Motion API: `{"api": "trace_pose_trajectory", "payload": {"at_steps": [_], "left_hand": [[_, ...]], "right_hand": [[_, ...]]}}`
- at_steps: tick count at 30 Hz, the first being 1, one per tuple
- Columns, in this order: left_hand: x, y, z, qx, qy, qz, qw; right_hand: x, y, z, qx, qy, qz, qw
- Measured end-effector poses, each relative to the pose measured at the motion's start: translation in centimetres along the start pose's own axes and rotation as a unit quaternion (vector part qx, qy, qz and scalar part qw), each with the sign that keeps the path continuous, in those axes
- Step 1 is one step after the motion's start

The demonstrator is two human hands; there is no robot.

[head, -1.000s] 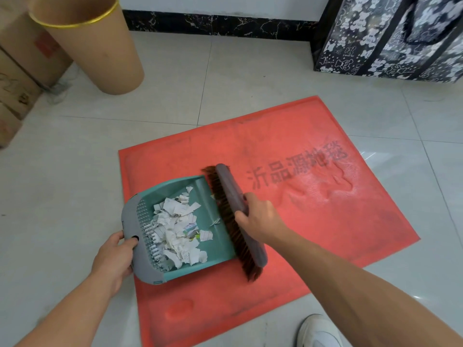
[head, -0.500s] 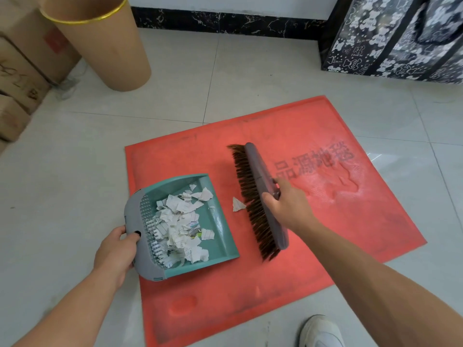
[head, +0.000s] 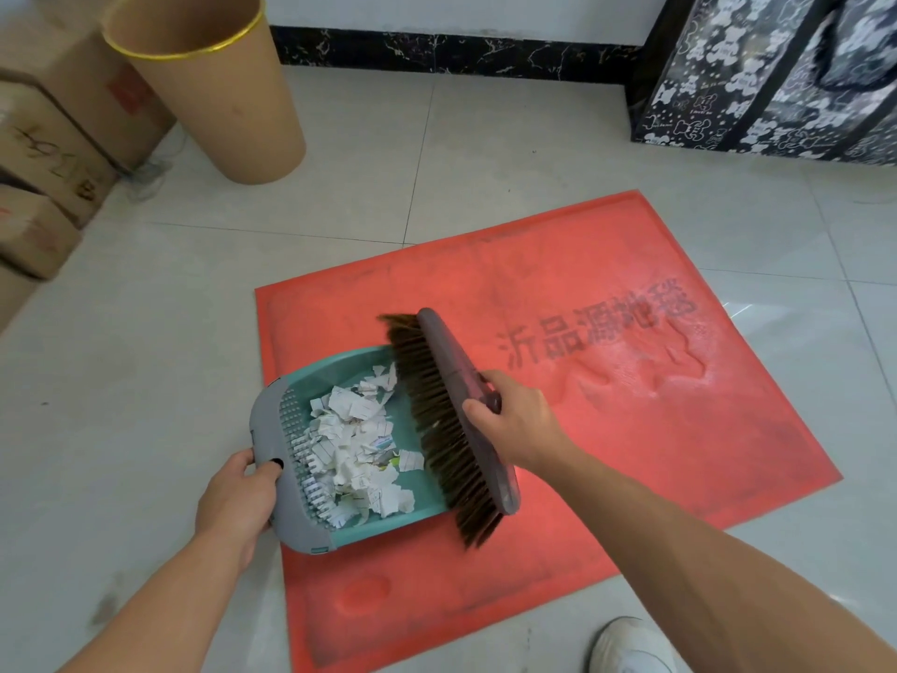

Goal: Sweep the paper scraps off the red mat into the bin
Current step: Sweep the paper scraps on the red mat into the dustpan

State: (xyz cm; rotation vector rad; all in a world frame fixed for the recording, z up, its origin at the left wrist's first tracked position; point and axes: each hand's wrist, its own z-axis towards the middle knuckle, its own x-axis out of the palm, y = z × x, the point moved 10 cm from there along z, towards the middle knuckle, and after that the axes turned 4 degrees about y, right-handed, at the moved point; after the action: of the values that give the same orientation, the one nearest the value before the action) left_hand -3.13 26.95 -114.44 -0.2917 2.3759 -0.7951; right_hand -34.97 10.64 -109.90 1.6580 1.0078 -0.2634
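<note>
The red mat [head: 606, 429] lies on the tiled floor, and no loose scrap shows on its bare surface. The bin [head: 213, 85], a tan tub with a gold rim, stands well apart from the mat, off its far-left corner near the cardboard boxes [head: 53, 153].

The teal dustpan [head: 335, 371] rests on the mat's left side, its open lip facing the mat's middle. The brush [head: 451, 420] lies along that lip, bristles touching it. The paper scraps [head: 359, 449] are heaped loosely inside the pan, some near the lip.

The right hand [head: 514, 425] is wrapped round the brush back; the left hand [head: 238, 497] is closed on the pan's grey rear edge.

The main risk is the carry to the bin: if the pan tips forward on lifting, or the brush comes away from the lip too soon, light scraps probably slide or flutter back onto the mat or floor. A quick swing could also waft them out, and a pour from too high may miss the bin's mouth.
</note>
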Motion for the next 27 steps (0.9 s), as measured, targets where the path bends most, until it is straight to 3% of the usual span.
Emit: {"api": "trace_pose_trajectory", "payload": {"at_steps": [11,17,20,23,27], "left_hand": [[-0.1,0.5,0.1,-0.001,-0.003,0.003,1.0],[-0.1,0.5,0.0,0.003,-0.003,0.006,1.0],[0.0,0.5,0.1,0.002,0.0,0.003,1.0],[0.0,0.3,0.2,0.006,0.005,-0.004,1.0],[0.1,0.2,0.2,0.008,0.009,-0.01,1.0]], "right_hand": [[-4.3,-4.5,-0.2,0.061,-0.104,-0.059,0.991],[0.2,-1.9,-0.5,0.028,-0.035,-0.089,0.995],[2.0,-0.8,-0.8,0.02,0.003,-0.036,0.999],[1.4,0.4,-1.1,0.003,-0.028,-0.002,1.0],[-1.5,0.7,-0.9,0.004,-0.097,-0.039,0.995]]}}
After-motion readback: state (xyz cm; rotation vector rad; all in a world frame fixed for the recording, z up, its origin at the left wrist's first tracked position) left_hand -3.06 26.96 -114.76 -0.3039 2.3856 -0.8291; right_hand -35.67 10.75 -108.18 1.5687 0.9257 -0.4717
